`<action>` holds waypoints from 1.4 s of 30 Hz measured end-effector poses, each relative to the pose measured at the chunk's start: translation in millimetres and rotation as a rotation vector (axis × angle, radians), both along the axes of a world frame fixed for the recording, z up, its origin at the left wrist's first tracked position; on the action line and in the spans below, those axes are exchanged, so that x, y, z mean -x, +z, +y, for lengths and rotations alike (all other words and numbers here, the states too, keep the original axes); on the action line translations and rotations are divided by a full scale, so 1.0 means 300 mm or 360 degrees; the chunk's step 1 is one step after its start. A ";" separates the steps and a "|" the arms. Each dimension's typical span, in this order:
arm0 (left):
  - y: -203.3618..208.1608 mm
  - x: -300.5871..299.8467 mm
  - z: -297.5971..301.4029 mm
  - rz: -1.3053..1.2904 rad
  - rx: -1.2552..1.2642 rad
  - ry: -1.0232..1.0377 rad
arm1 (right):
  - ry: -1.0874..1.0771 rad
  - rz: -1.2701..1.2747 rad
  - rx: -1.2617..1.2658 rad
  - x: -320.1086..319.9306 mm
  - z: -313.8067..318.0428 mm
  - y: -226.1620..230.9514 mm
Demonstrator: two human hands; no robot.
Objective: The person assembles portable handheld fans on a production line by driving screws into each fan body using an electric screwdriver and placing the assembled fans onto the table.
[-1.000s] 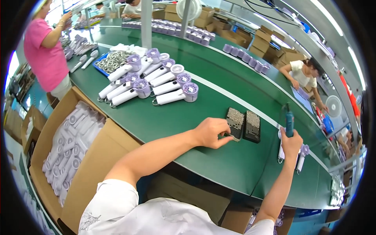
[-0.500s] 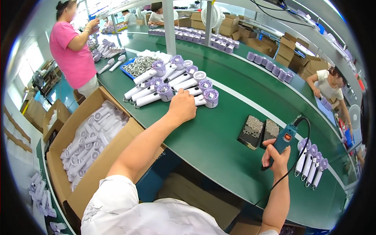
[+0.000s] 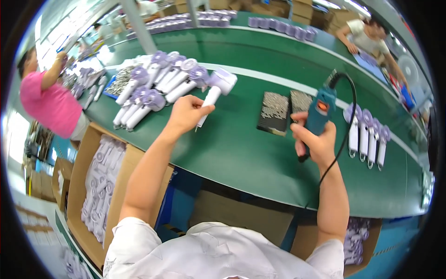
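My left hand (image 3: 186,114) grips the handle of a white and lilac handheld device (image 3: 216,89) and holds it just above the green table (image 3: 241,149). Behind it lies a pile of several similar devices (image 3: 158,83). My right hand (image 3: 315,139) holds a teal electric screwdriver (image 3: 319,111) upright, its black cord (image 3: 346,130) looping down past my wrist. Two dark trays of small screws (image 3: 275,111) sit on the table between my hands.
Several finished devices (image 3: 367,135) lie in a row at the right. An open cardboard box (image 3: 100,181) holding more devices stands below the table at the left. A person in a pink shirt (image 3: 49,104) stands at the left; another person (image 3: 367,35) works at the far right.
My left hand reached to the pile, took one device and has drawn it back toward me. My right hand raised the screwdriver upright. The view shifted left then back.
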State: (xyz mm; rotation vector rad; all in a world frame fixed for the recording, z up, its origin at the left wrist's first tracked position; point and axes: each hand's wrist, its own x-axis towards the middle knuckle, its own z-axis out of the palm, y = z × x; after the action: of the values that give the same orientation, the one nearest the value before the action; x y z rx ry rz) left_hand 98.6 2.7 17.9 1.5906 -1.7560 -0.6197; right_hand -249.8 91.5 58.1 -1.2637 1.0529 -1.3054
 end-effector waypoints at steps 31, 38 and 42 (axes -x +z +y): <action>0.024 0.409 0.203 0.1774 -0.0312 -0.1130 | 0.0129 -0.0113 -0.0247 -0.069 0.084 0.018; 0.037 0.395 0.216 0.1393 -0.0499 -0.0805 | -0.0012 0.0196 -0.0340 -0.097 0.092 0.020; 0.045 0.384 0.210 0.1336 -0.0473 -0.0673 | -0.0034 0.0254 -0.0329 -0.100 0.070 0.019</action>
State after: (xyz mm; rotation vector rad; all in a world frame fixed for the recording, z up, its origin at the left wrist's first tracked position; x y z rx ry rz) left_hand -16.7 65.7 31.3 0.8810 -1.3629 -1.5456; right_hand -219.8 112.4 63.8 -1.2167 1.2822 -1.0937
